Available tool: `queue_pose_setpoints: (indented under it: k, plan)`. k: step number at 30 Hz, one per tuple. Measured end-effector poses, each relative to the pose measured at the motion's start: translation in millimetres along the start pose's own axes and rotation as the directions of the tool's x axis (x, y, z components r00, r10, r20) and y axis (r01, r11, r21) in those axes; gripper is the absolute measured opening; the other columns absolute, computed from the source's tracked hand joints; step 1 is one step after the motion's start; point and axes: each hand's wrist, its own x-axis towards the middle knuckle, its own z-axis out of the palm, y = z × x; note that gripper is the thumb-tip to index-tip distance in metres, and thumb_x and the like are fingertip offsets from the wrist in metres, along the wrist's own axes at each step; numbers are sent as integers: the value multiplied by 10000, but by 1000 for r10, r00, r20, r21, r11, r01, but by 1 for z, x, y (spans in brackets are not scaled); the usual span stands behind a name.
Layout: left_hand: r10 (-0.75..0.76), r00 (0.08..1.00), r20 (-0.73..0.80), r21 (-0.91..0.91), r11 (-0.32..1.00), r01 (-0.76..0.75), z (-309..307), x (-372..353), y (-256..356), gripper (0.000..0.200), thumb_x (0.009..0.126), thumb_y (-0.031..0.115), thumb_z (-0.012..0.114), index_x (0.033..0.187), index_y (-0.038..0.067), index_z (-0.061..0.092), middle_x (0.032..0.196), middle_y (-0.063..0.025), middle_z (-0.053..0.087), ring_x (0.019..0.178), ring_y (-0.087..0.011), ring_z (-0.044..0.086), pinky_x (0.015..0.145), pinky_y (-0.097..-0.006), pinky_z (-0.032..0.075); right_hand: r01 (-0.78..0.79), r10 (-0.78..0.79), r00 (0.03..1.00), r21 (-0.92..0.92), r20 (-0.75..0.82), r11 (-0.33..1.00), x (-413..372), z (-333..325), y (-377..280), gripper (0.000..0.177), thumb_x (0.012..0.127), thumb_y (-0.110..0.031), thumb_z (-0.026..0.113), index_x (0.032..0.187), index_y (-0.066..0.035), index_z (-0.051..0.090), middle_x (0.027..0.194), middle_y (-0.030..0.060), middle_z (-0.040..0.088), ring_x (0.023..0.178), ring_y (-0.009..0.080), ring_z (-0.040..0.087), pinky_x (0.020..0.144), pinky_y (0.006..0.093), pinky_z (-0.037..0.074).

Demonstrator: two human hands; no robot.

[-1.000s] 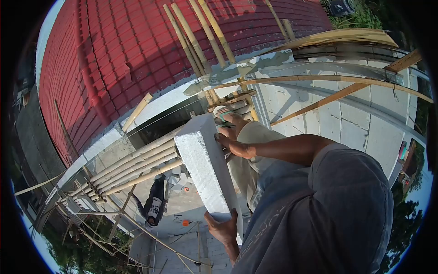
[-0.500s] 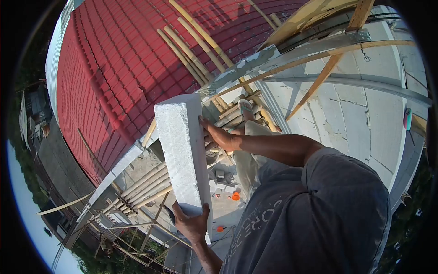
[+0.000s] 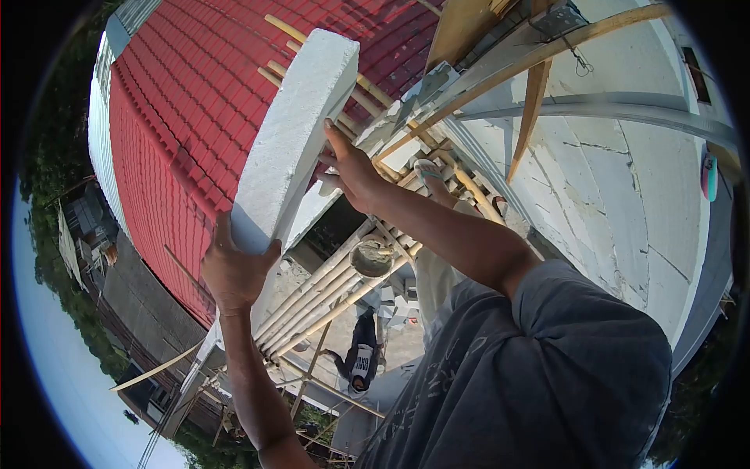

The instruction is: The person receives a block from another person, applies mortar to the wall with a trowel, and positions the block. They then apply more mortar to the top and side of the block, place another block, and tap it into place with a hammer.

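A long white aerated concrete block is held up in front of me, slanting from upper right to lower left. My left hand grips its lower end, with the thumb on one side and the fingers on the other. Along the block's right side, my right hand presses against it with the index finger stretched out; part of its grip is hidden. Beneath the block, a bucket with grey mortar and a tool in it rests by bamboo poles.
My feet stand on a bamboo scaffold high up. A red tiled roof lies beyond the block. On the right rises a white block wall, crossed by wooden battens. Far below stands another person.
The block has moved up and left and now leans more. Both hands have moved with it, the left one farther. The mortar bucket and the person below have come into view.
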Motion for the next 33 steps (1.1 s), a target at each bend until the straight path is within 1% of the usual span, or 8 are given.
queue_pose_setpoints:
  k: [3, 7, 9, 12, 22, 25, 27, 33]
  plan:
    - [6, 995, 96, 85, 996, -14, 16, 51, 21, 664, 616, 336, 855, 1154, 86, 556, 899, -151, 709, 785, -339, 716, 694, -448, 567, 88, -94, 996, -238, -12, 967, -58, -4, -14, 765, 981, -543, 540, 1553, -111, 272, 1514, 152, 355, 1373, 249, 388, 1076, 473, 407]
    - [185, 978, 96, 147, 969, -198, 36, 93, 47, 691, 604, 372, 848, 1173, 99, 566, 925, -144, 720, 805, -326, 724, 707, -443, 584, -171, 140, 984, -379, -109, 910, -108, -93, 24, 547, 1003, -329, 590, 1458, -58, 454, 1352, 128, 578, 1246, 180, 545, 986, 379, 467]
    - [184, 977, 107, 162, 966, -199, 48, 108, 61, 699, 599, 382, 845, 1178, 103, 570, 926, -141, 720, 806, -324, 725, 708, -446, 588, -130, 41, 979, -451, -201, 883, -140, -131, 32, 562, 973, -308, 626, 1422, -4, 476, 1289, 134, 609, 1098, 191, 619, 882, 305, 506]
    - [307, 948, 87, 85, 946, -314, 79, 121, 66, 698, 599, 368, 844, 1194, 116, 581, 913, -141, 722, 798, -329, 724, 706, -467, 595, -124, 15, 964, -401, -264, 907, -176, -151, 9, 471, 998, -284, 594, 1397, -43, 531, 1259, 79, 627, 1108, 116, 586, 921, 313, 472]
    - [204, 934, 295, -20, 978, -207, 131, 129, 87, 743, 609, 340, 832, 1269, 129, 562, 934, -148, 722, 822, -342, 720, 749, -476, 581, -312, 22, 910, -651, -413, 692, -190, -217, 31, 433, 990, -267, 596, 1356, -38, 572, 1203, 69, 652, 1047, 130, 606, 882, 291, 483]
    - [202, 934, 296, -57, 979, -193, 162, 129, 87, 767, 609, 345, 835, 1293, 135, 557, 991, -138, 721, 885, -337, 715, 794, -483, 569, -333, 9, 913, -731, -408, 595, -196, -248, 60, 428, 984, -279, 606, 1336, -37, 591, 1155, 73, 667, 1008, 129, 616, 864, 289, 489]
    - [325, 937, 129, -75, 945, -317, 183, 129, 87, 773, 616, 352, 834, 1303, 135, 555, 1105, -115, 704, 965, -318, 703, 831, -468, 566, -333, -1, 915, -758, -403, 560, -206, -262, 67, 428, 979, -286, 615, 1326, -37, 599, 1123, 75, 676, 986, 128, 620, 854, 285, 491]
    - [313, 937, 157, -130, 947, -294, 236, 136, 92, 833, 609, 375, 846, 1341, 123, 538, 1195, -92, 677, 1011, -297, 692, 861, -437, 571, -387, -22, 873, -719, -488, 577, -231, -269, 62, 423, 958, -281, 635, 1282, -9, 627, 1135, 121, 700, 1014, 169, 654, 885, 294, 502]
